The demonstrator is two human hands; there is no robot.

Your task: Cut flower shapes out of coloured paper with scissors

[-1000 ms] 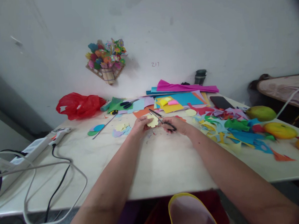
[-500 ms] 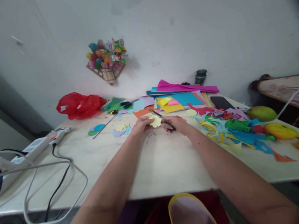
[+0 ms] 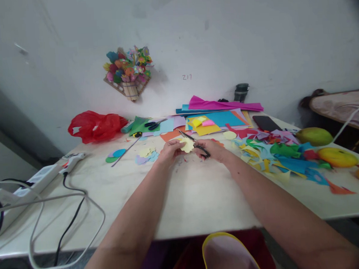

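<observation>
Beyond my arms rises the wall (image 3: 72, 39), and below it spreads the white table (image 3: 207, 205). Far to my left on it slumps a red bag (image 3: 91, 123); something pale shows at its side, but I can't tell what it holds. On the wall hangs a holder (image 3: 130, 91) of slim sticks, crowded at the top with bright flowers (image 3: 128, 67). A dark cup (image 3: 241, 92) stands at the back right, its inside out of my sight. My left hand (image 3: 170, 152) has its fingers drawn together, pinching the cutout (image 3: 187, 145); my right hand (image 3: 209, 149) is curled around the handles of the scissors (image 3: 186, 135), whose blades point away and leftward past the cutout's far edge; whether they touch it I can't tell. The cutout, pale yellow with a scalloped rim, is between my hands, near the table's middle. I'd judge it to be paper: nearly weightless, thin, quick to bend or tear, hardly slippery. Best to take it lightly between thumb and fingertips near its left edge, clear of the blades. Below it lie tiny bits (image 3: 185, 161), too small to make out.
</observation>
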